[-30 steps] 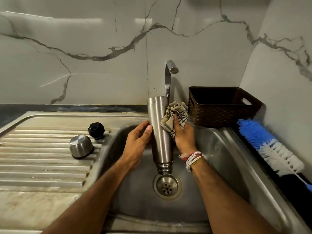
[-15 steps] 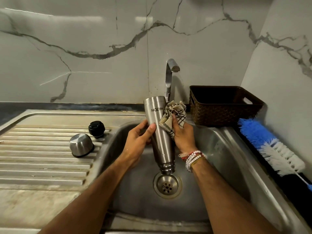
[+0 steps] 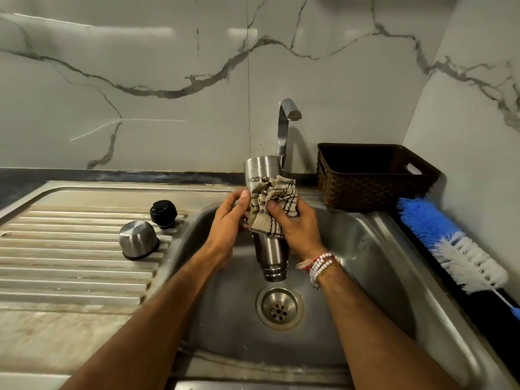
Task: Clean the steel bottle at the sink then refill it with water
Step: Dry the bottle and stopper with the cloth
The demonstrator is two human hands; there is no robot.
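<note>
1. Tall cylindrical steel bottle: held above the stainless sink basin, inverted. Base up, close in front of the chrome tap; open threaded mouth down, over the round drain strainer, clear of it. Long axis near vertical.
2. Beige checked cloth: bunched round the mid-body, front and right side.
3. Right hand: fingers and thumb curled, clamping cloth to steel. Left hand: curled round the bare left wall, thumb tip up beside the lettering.
4. Both grips at mid-body, on opposite sides; base above them, neck below. Judged: wipe strokes along the axis, left hand steadying; refill only after a flip, mouth up under the spout.
5. Outward: domed steel cap and black round stopper on the ribbed drainboard, left, well apart. Brown woven basket and blue-and-white bottle brush, right.
</note>
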